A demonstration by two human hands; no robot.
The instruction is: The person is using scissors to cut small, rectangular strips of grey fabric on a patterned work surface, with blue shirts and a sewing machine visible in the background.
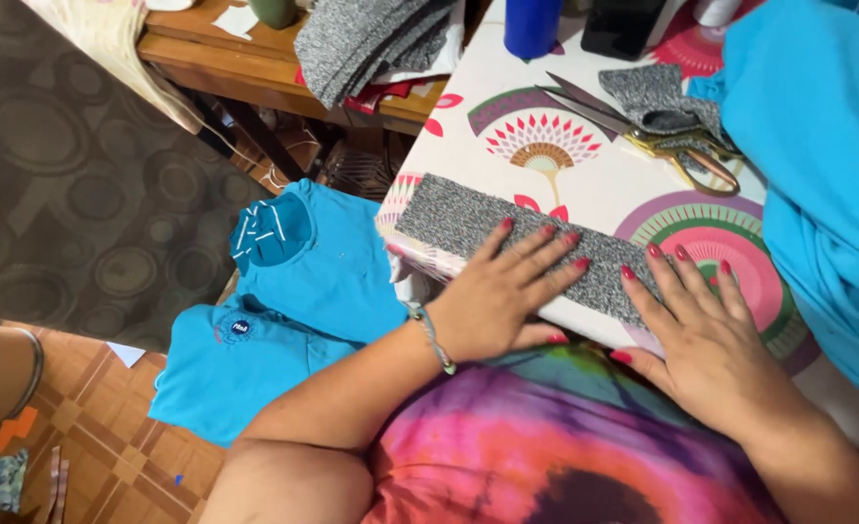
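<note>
A long strip of speckled grey knit fabric (458, 218) lies along the near edge of a table with a flowered cloth (594, 189). My left hand (502, 296) rests flat on the strip's middle, fingers spread. Just to its right, my right hand (706, 335) presses flat on the strip's right end and the cloth. Neither hand grips anything. Both hands have red nails, and a thin bracelet circles the left wrist.
Gold-handled scissors (662, 146) lie beside a small grey fabric scrap (657, 95) farther back. Blue fabric (817, 155) covers the table's right side. Folded blue shirts (298, 301) sit at lower left. Grey fabric pieces (366, 39), a blue cup (531, 24) and a dark phone (623, 24) are at the back.
</note>
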